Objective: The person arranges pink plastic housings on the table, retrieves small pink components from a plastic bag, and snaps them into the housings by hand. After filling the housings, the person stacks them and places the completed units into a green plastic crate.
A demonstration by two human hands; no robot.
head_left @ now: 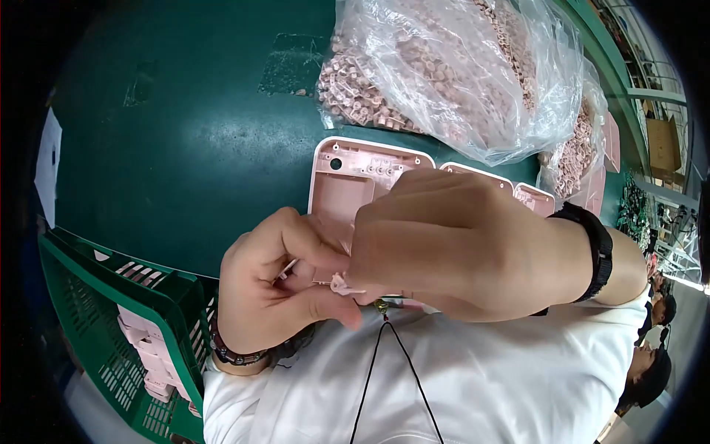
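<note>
My left hand (277, 285) is closed around a pink plastic piece, whose thin edges show between thumb and fingers. A small, light pink clip-like part (342, 284) sits at the left thumb and fingertips. Against it, my right hand (451, 244) is bent over with its fingers closed; its fingertips are mostly hidden, so I cannot make out what they grip. Just beyond both hands, a pink plastic housing (373, 149) lies open side up on the green table, showing a round hole and small posts. My hands cover its near part.
Large clear bags (473, 74) of small pink parts lie at the back right. More pink housings (477, 175) sit in a row right of the first. A green crate (89, 296) with pink pieces (151, 348) stands at lower left. Other people sit at far right.
</note>
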